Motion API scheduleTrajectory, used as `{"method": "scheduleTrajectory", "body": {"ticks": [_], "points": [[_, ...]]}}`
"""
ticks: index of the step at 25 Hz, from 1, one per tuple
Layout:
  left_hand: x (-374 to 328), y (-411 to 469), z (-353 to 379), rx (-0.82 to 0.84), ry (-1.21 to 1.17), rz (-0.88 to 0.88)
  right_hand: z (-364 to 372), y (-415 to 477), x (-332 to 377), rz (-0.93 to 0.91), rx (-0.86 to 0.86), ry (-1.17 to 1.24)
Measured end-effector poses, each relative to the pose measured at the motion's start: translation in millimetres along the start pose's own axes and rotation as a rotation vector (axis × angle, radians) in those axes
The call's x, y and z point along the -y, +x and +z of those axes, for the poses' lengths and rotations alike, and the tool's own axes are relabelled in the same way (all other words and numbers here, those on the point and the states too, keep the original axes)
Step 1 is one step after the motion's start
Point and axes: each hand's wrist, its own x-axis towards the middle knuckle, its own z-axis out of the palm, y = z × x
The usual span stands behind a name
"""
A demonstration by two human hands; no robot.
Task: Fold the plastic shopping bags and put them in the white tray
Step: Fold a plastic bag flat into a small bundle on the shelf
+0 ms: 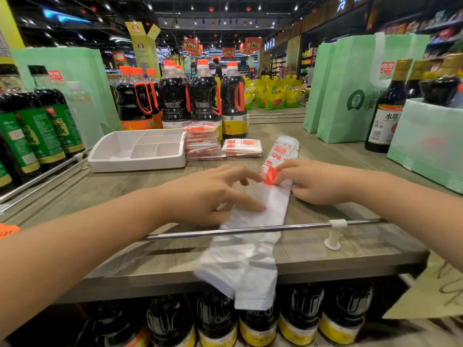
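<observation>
A white plastic shopping bag with red print lies folded into a long strip on the wooden shelf, its near end hanging over the front edge under a metal rail. My left hand rests on the strip's left side with fingers spread and the thumb pressing it flat. My right hand pinches a red-printed fold at the strip's middle. The white tray, with empty compartments, stands at the back left. Beside it lie two piles of folded bags, one tall and one low.
Dark soy sauce bottles stand behind the tray and along the left. Green tote bags and more bottles fill the right side. A chrome rail with a white bracket runs along the shelf's front edge. More bottles sit on the shelf below.
</observation>
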Motion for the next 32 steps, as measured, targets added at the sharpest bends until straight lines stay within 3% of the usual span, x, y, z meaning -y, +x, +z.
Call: {"method": "scheduleTrajectory", "body": {"ticks": [3, 6, 11, 14, 16, 20, 22, 28, 32], "points": [[-4, 2, -2, 0.002, 0.063, 0.048, -9, -16, 13, -0.164, -0.014, 0.061], [-8, 4, -1, 0.03, -0.024, 0.033, -11, -27, 23, -0.183, 0.097, 0.113], [-15, 14, 9, -0.007, -0.385, 0.0, 3, -23, 20, -0.166, 0.053, 0.114], [-10, 11, 6, 0.064, -0.572, -0.06, 6, -24, 21, -0.153, 0.035, 0.123], [-5, 6, 0, 0.046, -0.487, 0.002, 6, -24, 21, -0.147, 0.026, 0.131], [-14, 11, -1, -0.08, 0.093, 0.256, 8, -24, 19, -0.133, 0.028, 0.159], [-20, 15, -1, -0.087, 0.186, 0.311, 8, -25, 20, -0.134, 0.016, 0.174], [-18, 13, 5, -0.057, -0.341, -0.024, 3, -32, 25, -0.13, 0.054, 0.217], [-21, 18, 5, 0.07, -0.699, -0.268, -13, -43, 33, -0.119, 0.062, 0.383]]}}
